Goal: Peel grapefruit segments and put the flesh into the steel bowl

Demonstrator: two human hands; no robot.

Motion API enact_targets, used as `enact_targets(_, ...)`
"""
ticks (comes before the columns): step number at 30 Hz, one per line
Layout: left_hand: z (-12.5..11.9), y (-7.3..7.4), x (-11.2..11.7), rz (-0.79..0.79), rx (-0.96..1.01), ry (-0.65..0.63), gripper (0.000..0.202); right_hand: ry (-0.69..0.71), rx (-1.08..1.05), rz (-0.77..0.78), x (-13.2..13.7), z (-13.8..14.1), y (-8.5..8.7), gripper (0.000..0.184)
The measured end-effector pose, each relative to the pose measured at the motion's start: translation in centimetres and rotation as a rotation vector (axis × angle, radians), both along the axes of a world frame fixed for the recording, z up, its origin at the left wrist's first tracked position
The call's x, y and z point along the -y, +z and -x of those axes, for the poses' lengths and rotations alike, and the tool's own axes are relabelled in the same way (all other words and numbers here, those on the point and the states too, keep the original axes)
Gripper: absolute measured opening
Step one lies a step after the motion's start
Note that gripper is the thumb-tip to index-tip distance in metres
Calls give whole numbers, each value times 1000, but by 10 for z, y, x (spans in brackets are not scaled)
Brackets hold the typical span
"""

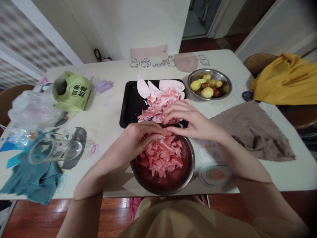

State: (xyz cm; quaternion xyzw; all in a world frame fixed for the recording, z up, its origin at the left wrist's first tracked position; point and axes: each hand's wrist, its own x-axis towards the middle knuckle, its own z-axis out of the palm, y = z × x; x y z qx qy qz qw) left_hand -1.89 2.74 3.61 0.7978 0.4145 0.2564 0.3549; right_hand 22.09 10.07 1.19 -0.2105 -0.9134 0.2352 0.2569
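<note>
A steel bowl (192, 165) heaped with thin slices of raw red meat (164, 157) stands at the near table edge. My left hand (141, 135) reaches over the bowl's far left side, fingers pinched on a meat slice. My right hand (184, 117) is close beside it, above the gap between bowl and tray, its thumb and fingertips closed on meat too; the exact piece is partly hidden. Just beyond lies a black tray (129, 105) with a pile of paler, fattier meat slices (160, 104) and several pale pink flat pieces (172, 85).
A steel bowl of green and red fruit (207, 92) sits behind my right hand. A brown cloth (257, 132) lies to the right. Leftward are a green paper bag (79, 94), plastic bags (34, 107), a tipped-over glass pitcher (53, 148) and a teal cloth (34, 177).
</note>
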Motion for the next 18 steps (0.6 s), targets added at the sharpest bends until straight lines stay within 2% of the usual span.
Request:
enact_targets(7, 0, 2, 0, -28, 9, -3, 18, -30, -80, -69, 4, 1, -2, 10)
enact_targets(14, -3, 0, 0, 8, -13, -33, 19, -174, -38, -220, 3, 1, -4, 17)
enact_targets(18, -4, -4, 1, 0, -34, -72, 18, -230, -34, -237, -4, 0, -10, 17)
